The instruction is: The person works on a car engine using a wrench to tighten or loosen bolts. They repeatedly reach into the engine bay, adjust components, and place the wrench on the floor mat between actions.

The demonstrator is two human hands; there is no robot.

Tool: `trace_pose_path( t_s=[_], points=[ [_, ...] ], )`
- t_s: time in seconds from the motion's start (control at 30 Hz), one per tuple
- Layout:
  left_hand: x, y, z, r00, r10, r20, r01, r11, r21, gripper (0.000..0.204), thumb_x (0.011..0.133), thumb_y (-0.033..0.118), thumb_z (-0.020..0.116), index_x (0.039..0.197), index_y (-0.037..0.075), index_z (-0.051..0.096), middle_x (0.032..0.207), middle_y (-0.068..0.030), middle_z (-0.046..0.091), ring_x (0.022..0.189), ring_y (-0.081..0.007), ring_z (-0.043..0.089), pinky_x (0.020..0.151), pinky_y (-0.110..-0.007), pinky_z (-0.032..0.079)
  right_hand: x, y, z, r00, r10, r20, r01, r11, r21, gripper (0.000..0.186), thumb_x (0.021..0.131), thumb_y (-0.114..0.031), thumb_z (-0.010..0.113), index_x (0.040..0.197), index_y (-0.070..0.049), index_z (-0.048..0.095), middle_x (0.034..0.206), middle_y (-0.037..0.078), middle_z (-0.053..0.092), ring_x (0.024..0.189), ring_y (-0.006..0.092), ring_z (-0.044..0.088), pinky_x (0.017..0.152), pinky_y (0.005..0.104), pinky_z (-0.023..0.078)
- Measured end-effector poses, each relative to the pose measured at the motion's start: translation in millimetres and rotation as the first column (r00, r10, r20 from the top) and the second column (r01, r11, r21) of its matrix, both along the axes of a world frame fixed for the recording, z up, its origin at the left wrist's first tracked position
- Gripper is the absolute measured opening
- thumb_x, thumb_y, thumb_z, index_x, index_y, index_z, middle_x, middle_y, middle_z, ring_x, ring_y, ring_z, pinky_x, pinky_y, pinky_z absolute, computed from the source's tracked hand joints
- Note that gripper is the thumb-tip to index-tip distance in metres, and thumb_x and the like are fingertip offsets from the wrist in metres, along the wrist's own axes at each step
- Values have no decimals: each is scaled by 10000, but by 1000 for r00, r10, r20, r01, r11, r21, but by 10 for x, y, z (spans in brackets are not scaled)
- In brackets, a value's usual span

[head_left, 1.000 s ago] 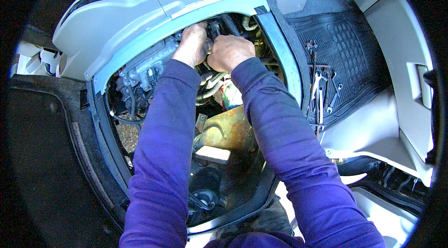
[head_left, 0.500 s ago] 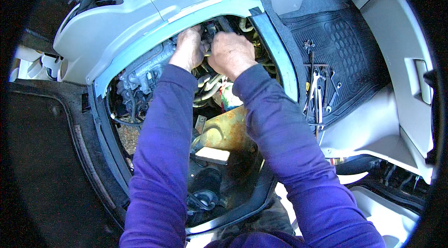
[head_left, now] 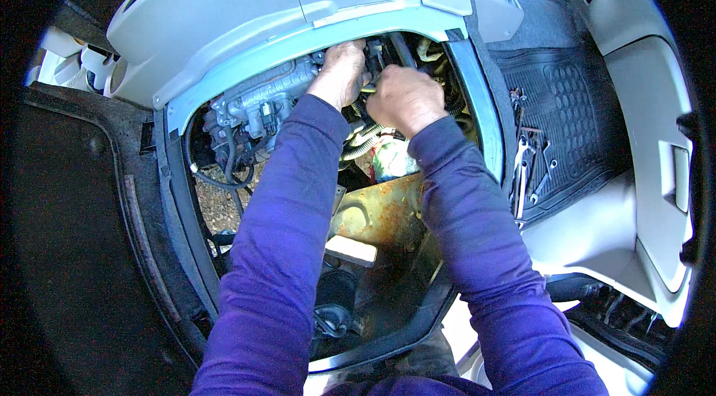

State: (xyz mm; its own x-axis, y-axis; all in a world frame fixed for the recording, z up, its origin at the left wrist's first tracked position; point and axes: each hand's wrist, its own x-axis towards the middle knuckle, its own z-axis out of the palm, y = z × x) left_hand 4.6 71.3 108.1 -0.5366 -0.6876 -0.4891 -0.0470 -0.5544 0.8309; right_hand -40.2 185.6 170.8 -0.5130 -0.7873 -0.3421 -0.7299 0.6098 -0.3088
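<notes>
Both my arms, in purple-blue sleeves, reach into an open engine bay framed by a light-blue metal rim (head_left: 488, 109). At the far side of the bay, my left hand (head_left: 341, 74) is curled beside the grey engine block (head_left: 280, 83), its fingertips hidden among the parts. My right hand (head_left: 406, 100) is closed in a fist just to its right, knuckles up. What either hand grips is hidden. Below the right hand run ribbed hoses (head_left: 363, 146), with a crumpled white, red and green wrapper or bag (head_left: 393, 159) beside them.
Several wrenches (head_left: 522, 165) lie on the black rubber floor mat (head_left: 574, 105) at the right. A rusty metal panel (head_left: 380, 206) and a pale rectangular piece (head_left: 351, 250) sit nearer me. Grey plastic trim (head_left: 224, 12) borders the far side; a black padded panel (head_left: 67, 232) is at left.
The whole view has shifted, so the bay and tools appear farther right and slightly lower. Both hands stay close together at the same part of the engine, still curled.
</notes>
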Motion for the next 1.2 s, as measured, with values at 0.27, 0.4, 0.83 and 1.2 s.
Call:
trace_pose_path(
  t_s=[0.27, 0.4, 0.83, 1.2],
  points=[
    [40, -141, -249, 998, -54, -41, 58, 994, 91, 373, 986, 309, 512, 1217, 21, 567, 1177, -186, 639, 1052, -280, 621, 871, -439, 500, -83, -187, -36, 985, -145, -90, 110, 942, -317, 357, 892, -309, 557, 952, 14, 696, 897, 251, 714, 879, 401, 709, 834, 481, 567],
    [61, 2, -62, 995, 74, -66, -64, 988, 139, 310, 987, 209, 514, 1223, 15, 560, 1144, -164, 664, 1019, -291, 654, 868, -448, 522, -41, -232, -101, 980, -144, -140, 54, 860, -508, 376, 952, -314, 495, 896, 8, 682, 828, 267, 695, 819, 433, 695, 786, 515, 558],
    [111, -79, -121, 987, 25, -160, 0, 989, 150, 337, 988, 263, 519, 1220, 22, 566, 1182, -172, 658, 1047, -289, 645, 902, -455, 521, -41, -267, -5, 969, -162, -188, 67, 900, -431, 384, 939, -315, 511, 891, 12, 706, 869, 261, 706, 833, 416, 709, 777, 498, 575],
    [10, -49, -112, 999, -32, -28, 32, 999, 6, 315, 1010, 234, 473, 1257, 40, 505, 1200, -162, 597, 1053, -313, 620, 878, -504, 520, -35, -22, -14, 999, 37, -27, -36, 999, 36, 337, 806, -268, 636, 1026, -37, 744, 1096, 216, 709, 1046, 343, 691, 899, 439, 552]
  ],
)
